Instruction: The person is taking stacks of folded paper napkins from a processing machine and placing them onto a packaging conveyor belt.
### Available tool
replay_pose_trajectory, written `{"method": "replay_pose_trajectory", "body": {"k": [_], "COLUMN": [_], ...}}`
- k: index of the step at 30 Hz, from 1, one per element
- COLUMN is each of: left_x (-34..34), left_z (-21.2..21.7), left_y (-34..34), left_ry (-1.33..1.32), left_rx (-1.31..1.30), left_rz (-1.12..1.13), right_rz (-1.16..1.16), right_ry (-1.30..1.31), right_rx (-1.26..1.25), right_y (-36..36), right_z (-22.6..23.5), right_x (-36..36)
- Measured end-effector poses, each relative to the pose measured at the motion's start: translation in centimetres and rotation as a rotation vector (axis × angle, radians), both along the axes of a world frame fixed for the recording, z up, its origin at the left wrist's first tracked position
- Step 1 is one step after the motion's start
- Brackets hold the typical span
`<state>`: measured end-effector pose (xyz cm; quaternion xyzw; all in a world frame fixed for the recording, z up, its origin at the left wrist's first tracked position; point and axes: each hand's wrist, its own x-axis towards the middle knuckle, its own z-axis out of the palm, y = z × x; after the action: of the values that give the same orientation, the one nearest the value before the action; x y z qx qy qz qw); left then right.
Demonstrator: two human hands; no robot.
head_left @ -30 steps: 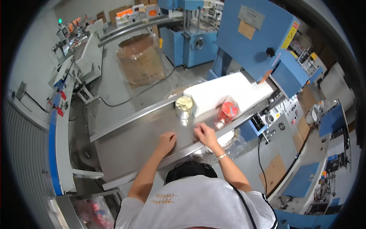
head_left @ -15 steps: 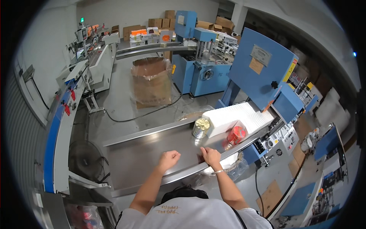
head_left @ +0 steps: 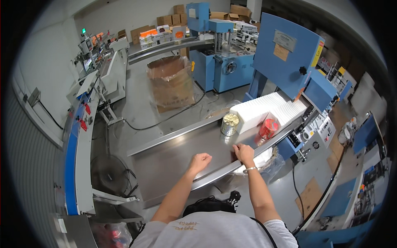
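My left hand (head_left: 199,161) is curled into a loose fist above the grey metal tray (head_left: 178,153), with nothing visible in its fingers. Toward the tray's near rim, my right hand (head_left: 245,154) is also closed, wrist over the rim; I see nothing held in it. Beyond the hands stands a gold-wrapped cylinder (head_left: 229,125), upright against a long row of white stacked paper (head_left: 258,109). A red cylindrical pack (head_left: 268,128) sits to its right, beside more white stacks. Neither hand touches these things.
A tall blue machine (head_left: 275,62) rises at the tray's right end. Behind the tray stands a plastic-lined carton (head_left: 173,89), near another blue machine (head_left: 233,72). A conveyor with a blue edge (head_left: 72,177) runs along the left. A black cable (head_left: 151,128) crosses the floor.
The whole view has shifted, so the tray, packs and hands appear farther right and higher. Both hands stay closed over nearly the same part of the tray. The cylinders have not moved on it.
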<state>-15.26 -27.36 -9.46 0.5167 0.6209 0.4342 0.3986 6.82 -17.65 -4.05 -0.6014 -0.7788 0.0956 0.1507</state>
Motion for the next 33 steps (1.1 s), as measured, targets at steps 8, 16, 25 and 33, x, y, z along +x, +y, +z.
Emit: {"method": "replay_pose_trajectory", "body": {"k": [8, 16, 25, 33], "left_x": [0.4, 0.2, -0.3, 0.1], "left_z": [0.0, 0.0, 1.1, 2.3], "left_y": [-0.1, 0.6, 0.3, -0.4], "left_ry": [-0.138, -0.284, -0.253, -0.229], "left_rx": [-0.044, -0.053, -0.125, -0.161], "left_rz": [0.013, 0.061, 0.072, 0.110], "right_rz": [0.030, 0.043, 0.040, 0.043], "right_ry": [0.012, 0.037, 0.059, 0.095], "right_rx": [0.009, 0.006, 0.019, 0.039], "right_y": [-0.5, 0.4, 0.5, 0.0], "right_z": [0.2, 0.1, -0.4, -0.2], "right_x": [0.4, 0.9, 0.7, 0.9]}}
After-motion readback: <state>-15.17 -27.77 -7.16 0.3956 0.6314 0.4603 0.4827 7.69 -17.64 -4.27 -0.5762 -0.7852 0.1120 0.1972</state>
